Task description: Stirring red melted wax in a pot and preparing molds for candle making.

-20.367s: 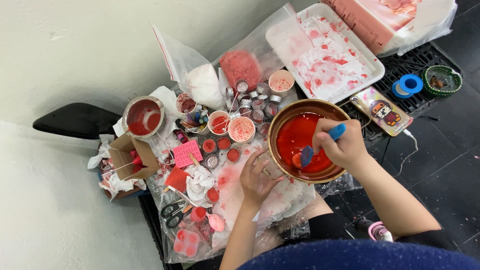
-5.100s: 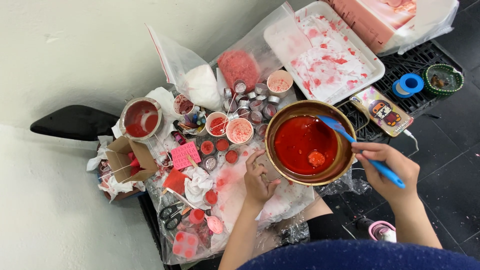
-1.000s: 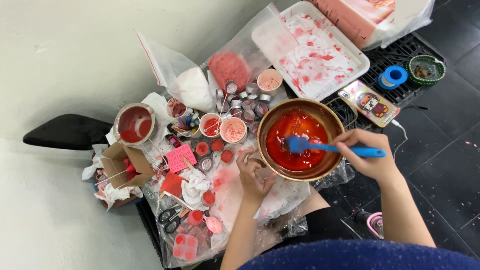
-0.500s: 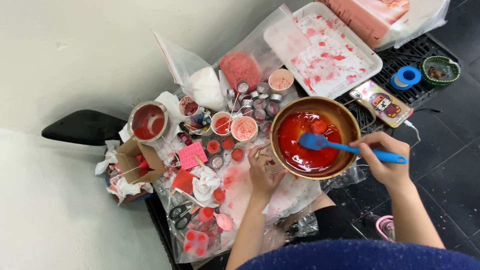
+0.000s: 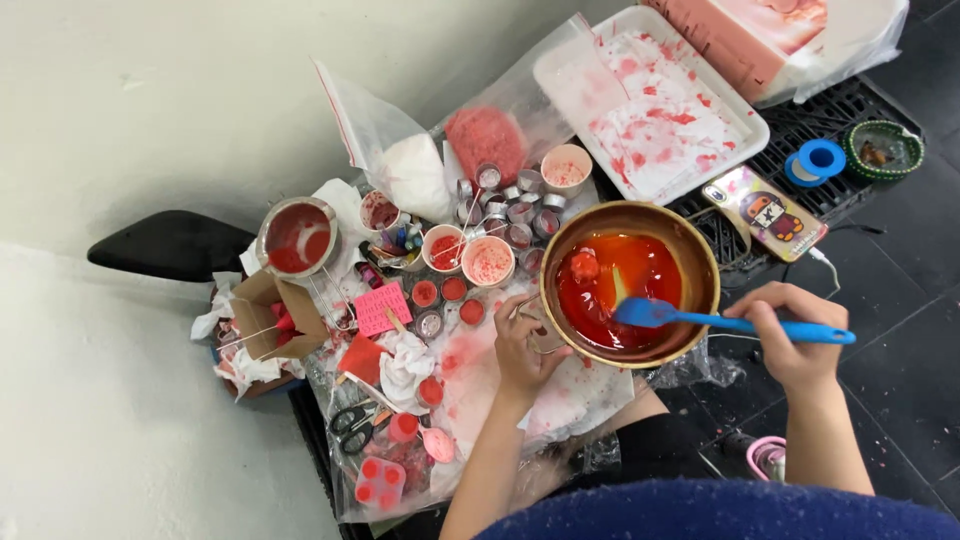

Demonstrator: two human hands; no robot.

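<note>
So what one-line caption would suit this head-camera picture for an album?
Right hand stirs red liquid in a metal pot with a blue spatula, left hand steadying its handle.

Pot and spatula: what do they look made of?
Pot: looks like metal with a coppery-gold shine, judging by its glossy, reflective wall.
Spatula: probably silicone or soft plastic, matte blue all over; right hand grips its handle, left hand touches the pot.

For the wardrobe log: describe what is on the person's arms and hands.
Both forearms are bare, as are the left hand and right hand: no gloves, rings or watch visible. Dark sleeve near the left elbow; blue fabric along the bottom edge.
</note>
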